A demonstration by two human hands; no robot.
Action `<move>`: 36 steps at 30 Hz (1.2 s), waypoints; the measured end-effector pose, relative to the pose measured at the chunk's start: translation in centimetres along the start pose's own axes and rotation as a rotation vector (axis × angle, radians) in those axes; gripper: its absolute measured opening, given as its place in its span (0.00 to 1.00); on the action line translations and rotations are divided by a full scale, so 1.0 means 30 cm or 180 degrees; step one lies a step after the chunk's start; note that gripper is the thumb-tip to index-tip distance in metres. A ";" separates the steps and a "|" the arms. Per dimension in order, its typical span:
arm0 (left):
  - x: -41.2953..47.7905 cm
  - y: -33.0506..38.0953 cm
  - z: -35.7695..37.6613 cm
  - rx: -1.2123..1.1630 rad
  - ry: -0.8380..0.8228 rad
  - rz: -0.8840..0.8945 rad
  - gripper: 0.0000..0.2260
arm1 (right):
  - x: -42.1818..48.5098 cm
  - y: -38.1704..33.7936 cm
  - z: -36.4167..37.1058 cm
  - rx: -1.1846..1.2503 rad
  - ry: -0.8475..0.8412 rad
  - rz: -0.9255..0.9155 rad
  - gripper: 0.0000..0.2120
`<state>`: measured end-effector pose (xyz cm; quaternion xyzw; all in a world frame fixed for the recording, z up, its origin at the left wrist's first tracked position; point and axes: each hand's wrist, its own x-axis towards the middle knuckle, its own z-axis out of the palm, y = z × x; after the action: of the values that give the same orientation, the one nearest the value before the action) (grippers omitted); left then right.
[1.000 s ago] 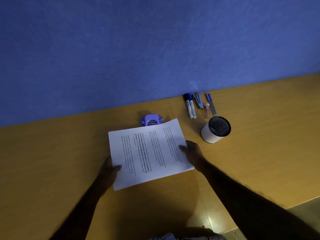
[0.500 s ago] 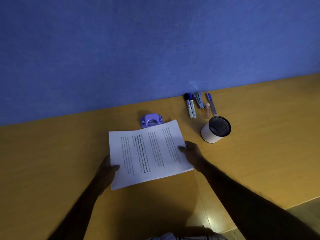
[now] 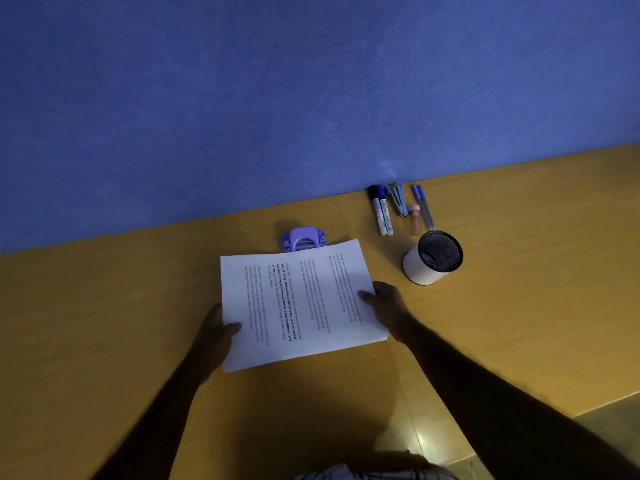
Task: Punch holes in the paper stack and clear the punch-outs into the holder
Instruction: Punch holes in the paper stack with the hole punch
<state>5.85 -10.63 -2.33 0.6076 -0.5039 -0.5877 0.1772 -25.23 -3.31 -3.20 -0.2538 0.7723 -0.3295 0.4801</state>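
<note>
While hands [image 3: 214,336] [image 3: 384,303] pinch the paper stack [image 3: 298,303], thumbs seemingly lie atop.

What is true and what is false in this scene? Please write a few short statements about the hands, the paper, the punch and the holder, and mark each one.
1. The left hand and the right hand each grip a side edge of the paper stack. True.
2. The purple hole punch shows at the far edge of the stack. True.
3. The holder stands to the left of the stack. False: it stands to the right, near the right hand.
4. The markers stand inside the holder. False: they lie on the desk, by the wall.
5. The top sheet is blank. False: it carries printed text.
</note>
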 end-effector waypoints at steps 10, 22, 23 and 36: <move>0.064 0.012 0.020 0.0286 0.0090 0.0013 0.10 | 0.033 -0.006 -0.015 -0.0010 0.0227 0.0249 0.09; 0.118 0.040 0.045 0.0486 0.0258 -0.0106 0.11 | 0.083 -0.051 -0.028 -0.0135 0.0310 0.0075 0.08; 0.120 0.038 0.045 0.0508 0.0263 -0.0124 0.11 | 0.086 -0.051 -0.029 -0.0179 0.0294 0.0061 0.08; 0.104 0.019 0.107 0.0185 0.0605 -0.0250 0.12 | 0.121 -0.044 -0.034 -0.1494 0.0481 -0.0691 0.14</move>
<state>2.13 -12.22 -4.33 0.6848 -0.4774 -0.5191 0.1834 -27.54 -6.48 -3.96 -0.4142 0.8295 -0.2090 0.3110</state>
